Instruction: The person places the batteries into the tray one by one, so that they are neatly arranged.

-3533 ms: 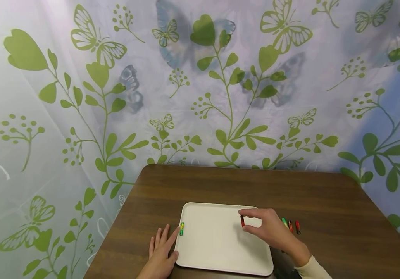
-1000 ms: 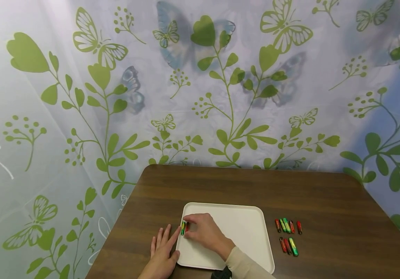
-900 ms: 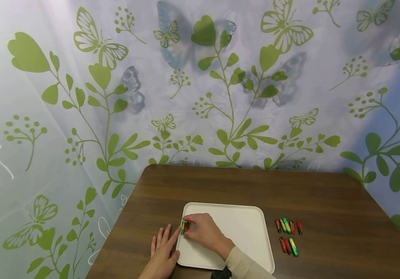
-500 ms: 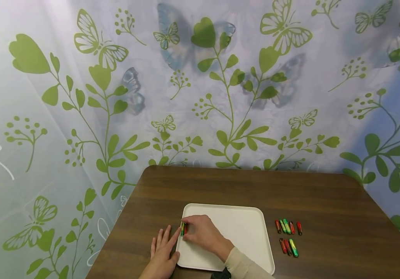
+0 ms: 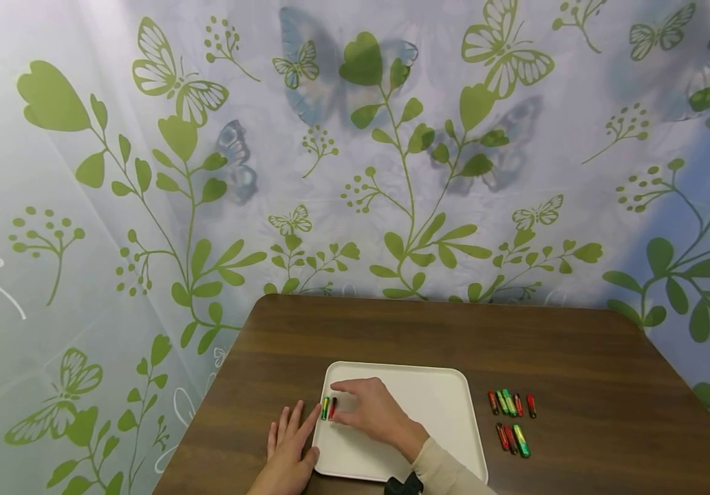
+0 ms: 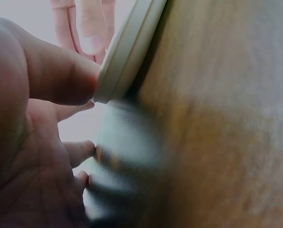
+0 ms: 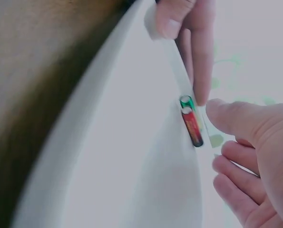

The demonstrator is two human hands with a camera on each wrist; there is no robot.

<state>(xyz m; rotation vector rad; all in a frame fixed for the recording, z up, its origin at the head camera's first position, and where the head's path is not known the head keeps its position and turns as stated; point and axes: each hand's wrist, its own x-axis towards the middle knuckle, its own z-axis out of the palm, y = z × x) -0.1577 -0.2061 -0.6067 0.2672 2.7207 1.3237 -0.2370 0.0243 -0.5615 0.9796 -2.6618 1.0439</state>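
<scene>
On the left side of a white tray lie a green-yellow battery and a red-black battery, side by side. My right hand hovers beside them over the tray, thumb and index finger spread apart with nothing between them. In the right wrist view the red-black battery lies just clear of the thumb. My left hand rests at the tray's left edge with its fingers spread on the table. The left thumb touches the tray rim in the left wrist view.
To the right of the tray, several red-black and green batteries lie in a back row on the brown table. A front group of red-black batteries and a green-yellow battery lies nearer. A patterned curtain hangs behind.
My right hand carried the red-black battery leftward across the tray and set it next to the green-yellow one. It has since let go and drawn slightly right. My left hand has stayed put.
</scene>
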